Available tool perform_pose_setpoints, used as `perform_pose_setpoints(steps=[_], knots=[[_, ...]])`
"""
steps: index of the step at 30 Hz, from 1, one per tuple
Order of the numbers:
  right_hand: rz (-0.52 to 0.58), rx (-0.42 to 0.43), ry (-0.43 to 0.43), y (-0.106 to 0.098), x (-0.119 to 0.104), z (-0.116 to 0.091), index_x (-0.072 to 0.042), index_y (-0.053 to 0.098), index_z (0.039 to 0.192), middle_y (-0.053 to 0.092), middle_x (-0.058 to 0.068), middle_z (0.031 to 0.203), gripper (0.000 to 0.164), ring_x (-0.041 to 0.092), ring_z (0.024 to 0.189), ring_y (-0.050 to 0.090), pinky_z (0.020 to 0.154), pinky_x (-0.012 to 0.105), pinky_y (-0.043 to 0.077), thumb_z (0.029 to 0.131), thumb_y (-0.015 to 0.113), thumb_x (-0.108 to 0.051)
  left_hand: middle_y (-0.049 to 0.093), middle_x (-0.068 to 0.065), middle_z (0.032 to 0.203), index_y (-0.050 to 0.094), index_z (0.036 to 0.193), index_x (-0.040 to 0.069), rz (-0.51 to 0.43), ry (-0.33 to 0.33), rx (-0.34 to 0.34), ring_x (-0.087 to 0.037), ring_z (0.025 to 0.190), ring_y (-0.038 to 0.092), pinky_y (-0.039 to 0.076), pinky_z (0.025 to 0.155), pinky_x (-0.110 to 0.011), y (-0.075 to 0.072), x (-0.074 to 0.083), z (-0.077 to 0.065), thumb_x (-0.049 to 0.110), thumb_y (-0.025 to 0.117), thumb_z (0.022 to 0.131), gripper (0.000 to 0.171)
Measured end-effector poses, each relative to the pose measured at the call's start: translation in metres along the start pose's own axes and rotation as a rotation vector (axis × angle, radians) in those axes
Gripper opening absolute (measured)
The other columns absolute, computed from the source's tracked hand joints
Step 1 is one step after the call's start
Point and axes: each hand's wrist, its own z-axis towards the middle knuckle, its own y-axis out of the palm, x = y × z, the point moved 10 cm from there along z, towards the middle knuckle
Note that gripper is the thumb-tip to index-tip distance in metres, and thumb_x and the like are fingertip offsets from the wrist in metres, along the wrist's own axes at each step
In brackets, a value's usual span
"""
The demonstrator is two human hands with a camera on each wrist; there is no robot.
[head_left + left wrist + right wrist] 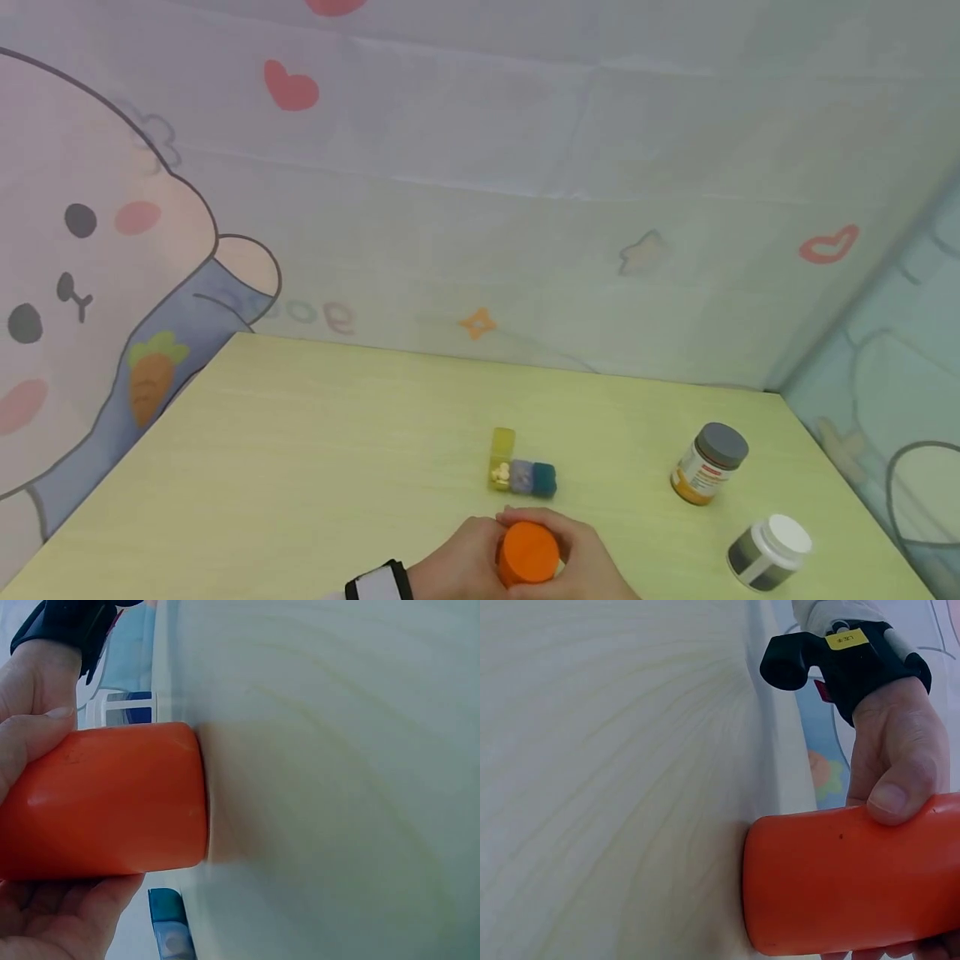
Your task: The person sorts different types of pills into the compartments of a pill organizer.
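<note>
Both hands wrap an orange bottle at the near edge of the head view, its round orange top facing up. The left hand grips it from the left, the right hand from the right. In the right wrist view, the left thumb lies along the orange bottle. The left wrist view shows the base of the orange bottle at the tabletop. Just beyond the hands sits a small pill organizer in yellow, purple and teal. Its yellow lid is raised, and pale pills fill that compartment.
A grey-lidded supplement jar stands on the pale yellow table to the right. Nearer is a white-capped jar with a dark label. A printed cloth hangs behind the table's back edge.
</note>
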Motion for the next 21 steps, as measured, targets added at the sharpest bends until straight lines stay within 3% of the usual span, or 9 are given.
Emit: perform_pose_setpoints(steps=[8,17,19,21], knots=[[-0.067,0.106,-0.008,-0.003,-0.001,-0.002,-0.011,0.055,0.123,0.059,0.004,0.119,0.065,0.022,0.102,0.052,0.09,0.041,0.041,0.067,0.079,-0.033,0.063,0.012,0.078,0.065,0.093,0.019,0.06,0.029,0.026,-0.003,0.07,0.056,0.045,0.07,-0.02,-0.001,0.003,0.001,0.014,0.077,0.069,0.027],[-0.153,0.332,-0.008,-0.012,-0.001,-0.007,-0.01,0.06,0.115,0.063,0.003,0.11,0.064,0.019,0.096,0.055,0.088,0.044,0.044,0.061,0.082,-0.036,0.064,0.012,0.082,0.064,0.096,0.018,0.023,0.052,0.038,-0.003,0.072,0.057,0.046,0.072,-0.019,-0.001,0.006,0.001,0.014,0.076,0.071,0.028],[-0.155,0.326,-0.009,-0.012,0.0,-0.007,-0.011,0.059,0.115,0.063,0.003,0.11,0.065,0.019,0.096,0.055,0.088,0.043,0.044,0.061,0.082,-0.037,0.064,0.011,0.082,0.064,0.096,0.018,0.01,0.042,0.034,-0.004,0.072,0.057,0.046,0.072,-0.019,-0.001,0.006,0.001,0.014,0.076,0.072,0.027],[-0.139,0.265,-0.009,-0.009,0.0,-0.004,-0.011,0.058,0.118,0.061,0.003,0.113,0.066,0.02,0.096,0.054,0.088,0.041,0.043,0.062,0.081,-0.037,0.064,0.01,0.082,0.063,0.095,0.018,-0.004,0.032,0.028,-0.006,0.072,0.058,0.047,0.072,-0.02,0.0,0.004,0.0,0.014,0.076,0.072,0.027]])
